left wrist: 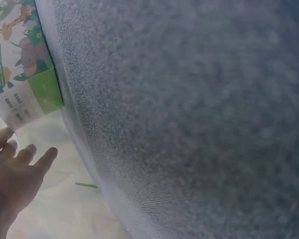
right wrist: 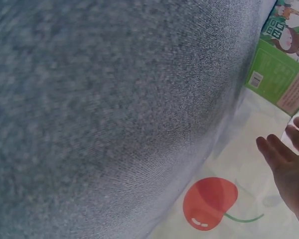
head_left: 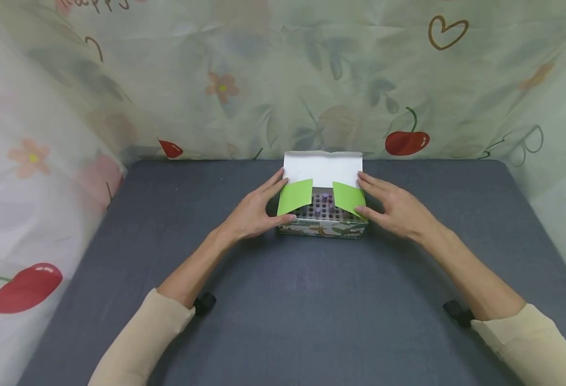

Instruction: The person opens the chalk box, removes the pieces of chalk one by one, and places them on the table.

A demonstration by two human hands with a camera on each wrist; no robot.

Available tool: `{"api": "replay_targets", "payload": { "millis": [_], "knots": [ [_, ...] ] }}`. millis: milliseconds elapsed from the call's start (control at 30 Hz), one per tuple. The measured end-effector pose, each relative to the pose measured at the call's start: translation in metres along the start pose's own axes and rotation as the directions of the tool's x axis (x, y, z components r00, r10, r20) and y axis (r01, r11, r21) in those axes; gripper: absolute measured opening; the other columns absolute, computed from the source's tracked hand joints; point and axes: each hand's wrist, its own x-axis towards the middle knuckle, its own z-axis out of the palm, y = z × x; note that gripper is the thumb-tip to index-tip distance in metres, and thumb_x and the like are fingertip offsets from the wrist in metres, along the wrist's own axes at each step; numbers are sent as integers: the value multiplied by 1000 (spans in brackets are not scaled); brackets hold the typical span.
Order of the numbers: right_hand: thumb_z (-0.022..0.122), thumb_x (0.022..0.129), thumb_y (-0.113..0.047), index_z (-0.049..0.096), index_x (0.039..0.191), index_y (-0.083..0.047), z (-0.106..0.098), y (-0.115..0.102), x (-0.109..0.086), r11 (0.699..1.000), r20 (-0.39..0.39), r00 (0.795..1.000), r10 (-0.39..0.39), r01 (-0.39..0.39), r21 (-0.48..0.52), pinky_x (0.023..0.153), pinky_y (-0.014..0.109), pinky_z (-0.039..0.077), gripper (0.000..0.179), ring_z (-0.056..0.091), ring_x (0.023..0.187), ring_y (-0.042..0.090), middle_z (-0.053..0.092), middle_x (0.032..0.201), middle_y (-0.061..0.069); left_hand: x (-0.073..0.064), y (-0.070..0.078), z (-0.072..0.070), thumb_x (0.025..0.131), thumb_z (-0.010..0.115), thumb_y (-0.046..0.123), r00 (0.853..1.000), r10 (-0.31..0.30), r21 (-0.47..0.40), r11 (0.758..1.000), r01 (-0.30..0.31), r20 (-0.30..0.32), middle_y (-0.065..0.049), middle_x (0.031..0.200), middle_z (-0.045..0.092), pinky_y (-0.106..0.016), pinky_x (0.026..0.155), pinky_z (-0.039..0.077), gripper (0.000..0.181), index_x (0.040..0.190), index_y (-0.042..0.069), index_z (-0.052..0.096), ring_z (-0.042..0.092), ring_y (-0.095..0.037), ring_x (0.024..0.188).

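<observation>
A cardboard box (head_left: 318, 230) printed with cartoon animals stands on the dark table, its white-lined lid (head_left: 322, 169) raised at the back. Two green side flaps, one left (head_left: 296, 197) and one right (head_left: 348, 197), slant over the opening. Between them shows a grid of round holes with a few purple-tipped pieces (head_left: 325, 198) standing in it; their kind is unclear. At the box's left side my left hand (head_left: 251, 213) touches it with fingers extended, thumb by the front corner. My right hand (head_left: 401, 212) mirrors this on the right, thumb tip against the right flap.
Dark grey cloth covers the table (head_left: 302, 311). A pale curtain (head_left: 273, 91) with cherries and flowers hangs behind and along both sides. Black wrist straps show at the left (head_left: 205, 303) and right (head_left: 458, 313) sleeve cuffs.
</observation>
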Motion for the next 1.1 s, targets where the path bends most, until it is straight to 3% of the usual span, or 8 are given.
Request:
{"api": "replay_targets", "payload": {
  "millis": [667, 900, 1100],
  "knots": [
    [57, 99, -49, 28, 158, -13, 10, 2, -6, 994, 60, 996, 60, -65, 87, 111, 55, 32, 75, 38, 141, 34, 31, 160, 10, 1, 3, 2, 87, 68, 59, 993, -107, -37, 993, 109, 56, -2, 161, 30, -49, 113, 33, 91, 159, 20, 27, 31, -24, 146],
    [59, 96, -54, 27, 159, -16, 9, 1, -6, 996, 68, 995, 68, -72, 57, 110, 56, 33, 80, 35, 143, 32, 26, 162, 5, 1, 2, 2, 88, 68, 56, 998, -57, -41, 997, 59, 41, 1, 164, 22, -49, 113, 32, 90, 159, 20, 27, 26, -21, 148],
    [59, 92, -61, 26, 159, -19, 8, -1, -5, 997, 78, 994, 81, -82, 3, 100, 59, 41, 85, 39, 141, 33, 22, 164, 1, 0, 1, 2, 89, 68, 55, 999, -33, -48, 998, 34, 28, 5, 165, 18, -50, 113, 32, 88, 159, 19, 28, 24, -20, 148]
  ]
}}
